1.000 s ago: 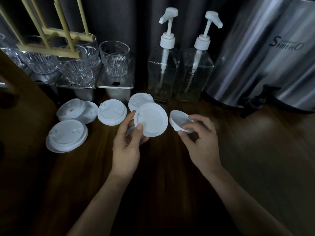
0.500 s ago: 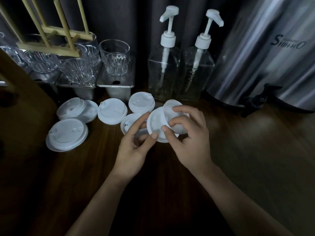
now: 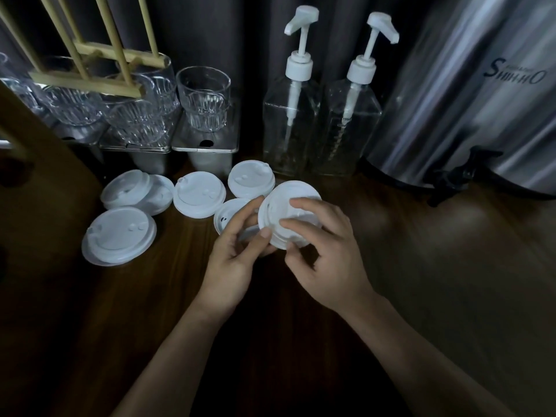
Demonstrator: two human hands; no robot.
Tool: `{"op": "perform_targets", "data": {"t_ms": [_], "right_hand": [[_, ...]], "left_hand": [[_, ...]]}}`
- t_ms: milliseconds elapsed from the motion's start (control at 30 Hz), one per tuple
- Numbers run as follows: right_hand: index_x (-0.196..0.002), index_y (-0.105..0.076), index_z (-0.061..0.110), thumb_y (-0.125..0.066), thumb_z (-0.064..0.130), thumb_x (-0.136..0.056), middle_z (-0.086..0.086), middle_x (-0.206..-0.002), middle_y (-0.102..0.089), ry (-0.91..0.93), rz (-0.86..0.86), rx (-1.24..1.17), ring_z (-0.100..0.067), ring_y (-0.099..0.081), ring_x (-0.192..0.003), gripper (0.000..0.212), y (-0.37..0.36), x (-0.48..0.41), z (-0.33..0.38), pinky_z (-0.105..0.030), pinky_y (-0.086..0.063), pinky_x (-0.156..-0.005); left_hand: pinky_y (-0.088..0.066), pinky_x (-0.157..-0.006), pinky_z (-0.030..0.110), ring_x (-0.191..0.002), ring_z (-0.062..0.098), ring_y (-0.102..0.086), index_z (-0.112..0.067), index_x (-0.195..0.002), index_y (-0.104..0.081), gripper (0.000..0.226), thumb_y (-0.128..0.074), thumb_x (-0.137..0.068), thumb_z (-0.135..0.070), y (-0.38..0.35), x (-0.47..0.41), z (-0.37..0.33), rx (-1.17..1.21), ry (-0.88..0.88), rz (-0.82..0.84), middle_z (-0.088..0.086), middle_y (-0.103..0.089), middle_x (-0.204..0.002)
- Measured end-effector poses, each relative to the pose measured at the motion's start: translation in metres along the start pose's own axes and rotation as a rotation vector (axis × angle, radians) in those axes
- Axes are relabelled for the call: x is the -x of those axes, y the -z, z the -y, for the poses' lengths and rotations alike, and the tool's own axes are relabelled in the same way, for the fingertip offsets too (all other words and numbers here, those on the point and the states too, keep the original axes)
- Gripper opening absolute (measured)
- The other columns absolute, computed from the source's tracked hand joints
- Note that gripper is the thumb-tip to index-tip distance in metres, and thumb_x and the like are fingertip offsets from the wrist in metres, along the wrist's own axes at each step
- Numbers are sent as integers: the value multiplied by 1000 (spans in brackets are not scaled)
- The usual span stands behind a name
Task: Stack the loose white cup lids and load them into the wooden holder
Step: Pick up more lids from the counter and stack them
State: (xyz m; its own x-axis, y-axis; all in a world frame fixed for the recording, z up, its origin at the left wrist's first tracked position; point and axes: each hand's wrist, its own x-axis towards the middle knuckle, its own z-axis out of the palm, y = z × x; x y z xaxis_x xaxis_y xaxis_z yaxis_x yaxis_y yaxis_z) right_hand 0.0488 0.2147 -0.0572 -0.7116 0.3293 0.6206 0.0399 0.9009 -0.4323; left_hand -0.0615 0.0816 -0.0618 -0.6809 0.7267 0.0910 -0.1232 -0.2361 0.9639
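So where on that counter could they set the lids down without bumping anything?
Barest is the counter right of the right hand, in front of the steel urn, and the near edge either side of the forearms. Crowded: left of the left hand, the loose lids lie close together, with glasses and pump bottles behind. Both hands grip the held lids.

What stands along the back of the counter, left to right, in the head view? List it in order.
wooden holder → lone glass cup → left pump bottle → right pump bottle → steel urn. The glasses overlapping the holder are left out.
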Motion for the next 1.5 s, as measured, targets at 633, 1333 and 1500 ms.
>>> {"op": "perform_targets", "data": {"t_ms": [633, 1333, 1500], "right_hand": [[-110, -77, 12, -74, 36, -88, -13, -161, -44, -12, 14, 56, -29, -46, -144, 32, 9, 3, 0, -50, -40, -113], [-129, -71, 14, -80, 56, -80, -9, -147, -50, -18, -11, -37, -20, -55, -133, 66, 28, 11, 20, -47, -58, -95], [-124, -71, 18, -82, 60, -75, 0, -133, -49, 10, -2, -135, -6, -53, -121, 66, 34, 17, 41, -28, -58, -88]], "left_hand": [[-59, -93, 30, -131, 19, -63, -21, -145, -53, 48, -54, -97, -18, -2, 0, -1, 46, 11, 48, -3, -66, -142], [-59, -95, 33, -127, 23, -66, -20, -143, -58, 47, -61, -96, -18, -22, 38, -20, 65, -20, -46, 3, -69, -136], [-56, -103, 45, -133, 26, -61, -19, -146, -57, 46, -58, -100, -23, -17, 66, -24, 46, -6, -84, 6, -65, -142]]}}
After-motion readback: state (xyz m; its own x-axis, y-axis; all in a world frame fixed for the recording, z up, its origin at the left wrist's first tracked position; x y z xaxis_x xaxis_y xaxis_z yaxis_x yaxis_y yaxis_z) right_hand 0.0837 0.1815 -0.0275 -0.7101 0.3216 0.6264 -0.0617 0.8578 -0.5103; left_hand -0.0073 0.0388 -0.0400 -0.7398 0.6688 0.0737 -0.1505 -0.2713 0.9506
